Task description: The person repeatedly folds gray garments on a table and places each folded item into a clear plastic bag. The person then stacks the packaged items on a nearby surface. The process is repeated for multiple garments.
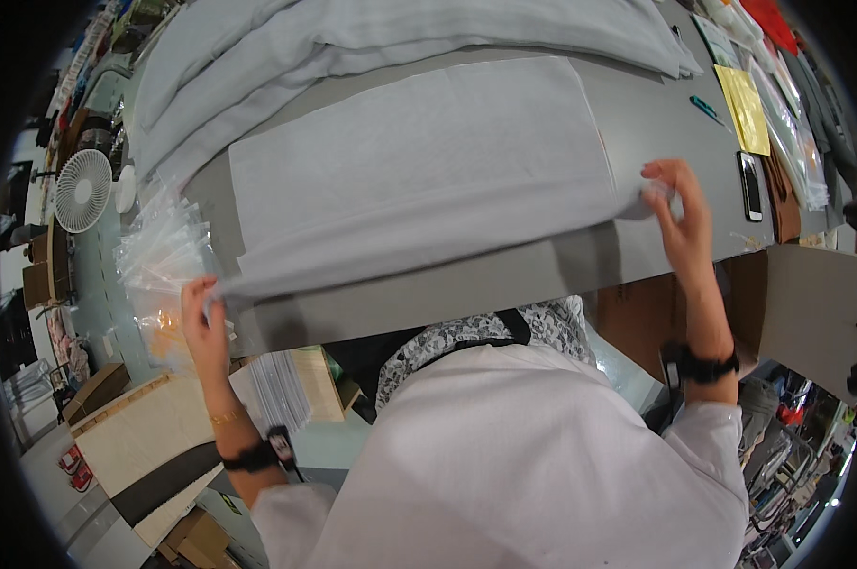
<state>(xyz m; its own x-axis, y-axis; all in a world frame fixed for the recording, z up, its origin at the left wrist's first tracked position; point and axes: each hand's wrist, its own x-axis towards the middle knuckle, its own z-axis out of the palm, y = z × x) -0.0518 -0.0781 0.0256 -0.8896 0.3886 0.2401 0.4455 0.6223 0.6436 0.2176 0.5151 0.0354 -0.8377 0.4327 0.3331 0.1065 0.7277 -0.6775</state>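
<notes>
A light grey piece of fabric [419,142] lies spread on the grey table [447,277]. Its near edge is lifted and stretched between my two hands, sagging a little in the middle. My left hand [204,311] pinches the near left corner, close to the table's left end. At the other end, my right hand [677,211] grips the near right corner, held higher and farther from me than the left. Fingers of both hands are closed on the cloth. Shadows of the hands fall on the tabletop below the raised edge.
Folded grey fabric [353,38] is heaped along the far side. Clear plastic bags [168,256] lie at the left, near a white fan [83,191]. On the right are a phone [750,186], a green-handled tool [706,109] and a yellow packet [742,109]. A cardboard box [808,303] stands below.
</notes>
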